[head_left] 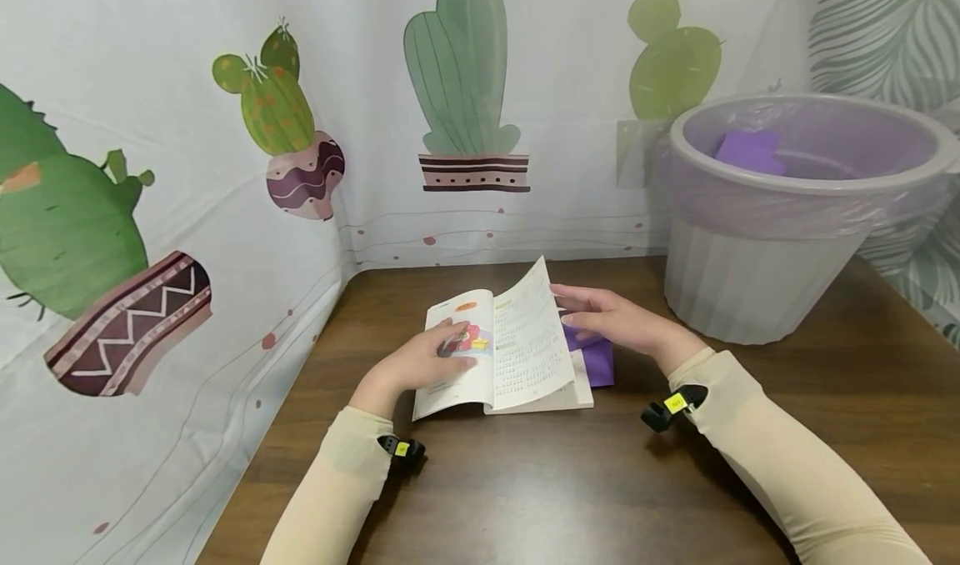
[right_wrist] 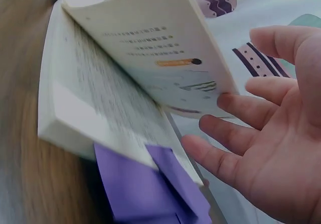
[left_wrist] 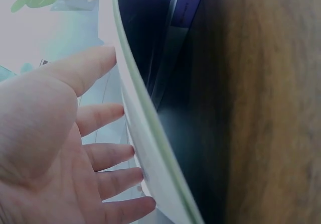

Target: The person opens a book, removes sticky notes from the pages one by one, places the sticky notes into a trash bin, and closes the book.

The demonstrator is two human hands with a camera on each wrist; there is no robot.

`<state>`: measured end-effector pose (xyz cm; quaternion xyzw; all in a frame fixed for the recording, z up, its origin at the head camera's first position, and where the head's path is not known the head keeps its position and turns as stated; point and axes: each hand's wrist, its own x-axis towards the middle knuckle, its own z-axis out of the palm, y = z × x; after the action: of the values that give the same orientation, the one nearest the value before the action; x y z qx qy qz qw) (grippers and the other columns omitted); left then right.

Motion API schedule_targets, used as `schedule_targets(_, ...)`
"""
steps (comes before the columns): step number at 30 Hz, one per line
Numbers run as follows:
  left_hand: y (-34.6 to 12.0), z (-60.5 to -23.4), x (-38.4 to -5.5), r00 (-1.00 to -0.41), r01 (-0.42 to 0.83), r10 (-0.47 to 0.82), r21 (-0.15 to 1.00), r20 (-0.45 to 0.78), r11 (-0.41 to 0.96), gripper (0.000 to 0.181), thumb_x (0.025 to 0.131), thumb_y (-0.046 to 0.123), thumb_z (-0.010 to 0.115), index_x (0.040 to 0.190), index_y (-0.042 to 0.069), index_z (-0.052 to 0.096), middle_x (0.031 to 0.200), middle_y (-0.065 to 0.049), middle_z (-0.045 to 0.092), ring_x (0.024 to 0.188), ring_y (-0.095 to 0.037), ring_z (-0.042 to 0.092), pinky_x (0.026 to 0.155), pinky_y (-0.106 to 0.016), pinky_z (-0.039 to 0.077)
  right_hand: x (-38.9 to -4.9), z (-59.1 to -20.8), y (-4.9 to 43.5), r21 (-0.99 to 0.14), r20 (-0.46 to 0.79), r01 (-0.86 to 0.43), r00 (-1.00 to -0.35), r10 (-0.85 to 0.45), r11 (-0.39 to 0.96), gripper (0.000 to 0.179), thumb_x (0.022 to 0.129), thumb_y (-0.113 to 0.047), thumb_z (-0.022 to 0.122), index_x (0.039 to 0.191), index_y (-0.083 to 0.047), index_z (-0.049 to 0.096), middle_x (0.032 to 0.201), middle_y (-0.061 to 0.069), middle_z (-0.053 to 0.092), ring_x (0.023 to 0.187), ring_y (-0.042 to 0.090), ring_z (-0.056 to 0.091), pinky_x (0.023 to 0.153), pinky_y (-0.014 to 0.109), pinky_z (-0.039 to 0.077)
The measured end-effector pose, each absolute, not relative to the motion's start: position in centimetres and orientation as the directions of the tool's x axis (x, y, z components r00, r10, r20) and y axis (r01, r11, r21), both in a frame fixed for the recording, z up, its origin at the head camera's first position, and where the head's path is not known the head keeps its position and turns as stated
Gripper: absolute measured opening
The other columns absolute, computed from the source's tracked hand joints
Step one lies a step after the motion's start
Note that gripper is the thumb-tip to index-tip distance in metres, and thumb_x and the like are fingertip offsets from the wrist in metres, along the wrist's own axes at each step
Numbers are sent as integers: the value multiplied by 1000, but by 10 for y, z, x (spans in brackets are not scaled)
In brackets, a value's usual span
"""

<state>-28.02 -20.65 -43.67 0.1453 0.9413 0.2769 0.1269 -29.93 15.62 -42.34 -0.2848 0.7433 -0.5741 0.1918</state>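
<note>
An open book point(head_left: 525, 340) lies on the table, its left page printed with a coloured picture and its right page covered in lines of text. My left hand point(head_left: 420, 361) rests on the left page, fingers spread; the left wrist view shows its fingertips at the paper. A few right-hand leaves point(right_wrist: 165, 48) stand lifted at a slant. Behind them is my right hand point(head_left: 607, 319), its loosely bent fingers against the back of the raised page in the right wrist view. Folded purple paper point(right_wrist: 150, 189) sticks out from the book's right side, partly hidden by it.
A large pale bin point(head_left: 750, 273) lined with a clear bag stands at the back right, with a purple piece point(head_left: 750, 150) inside. A white cloth point(head_left: 562, 215) printed with cacti hangs behind and left of the brown wooden table point(head_left: 540, 490).
</note>
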Motion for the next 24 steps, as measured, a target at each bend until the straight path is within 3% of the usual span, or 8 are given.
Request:
schedule_targets(6,-210,-434,-282,-922,211,351,550,-161,808,77,92,53,70,158,25,42,171,-14,24,157,-36,28,125,-56,29,-300,-418,141,-985,28,-132,-768,-640,115,72,105,-28,57,166,-20,19,169,16,28,151,41,37,107,65,47)
schedule_targets(9,-212,-435,-283,-923,208,348,547,-165,811,78,93,52,70,159,24,40,170,-15,26,157,-36,29,125,-56,28,-302,-417,132,-983,36,-143,-761,-648,114,70,106,-30,55,166,-21,21,171,11,27,153,39,35,109,66,45)
schedule_targets(16,-217,-432,-283,-932,183,322,548,-168,816,75,94,49,70,157,18,44,157,-12,50,146,-31,45,121,-54,35,-305,-421,112,-981,26,-146,-757,-653,130,65,108,-31,51,165,-18,23,171,11,26,155,40,31,110,69,42)
schedule_targets(24,-224,-433,-283,-944,111,260,549,-202,828,74,93,51,71,155,21,46,155,-11,52,142,-29,48,117,-53,41,-303,-420,93,-984,-1,-116,-763,-646,138,65,107,-37,52,165,-26,24,174,4,19,156,38,29,108,64,47)
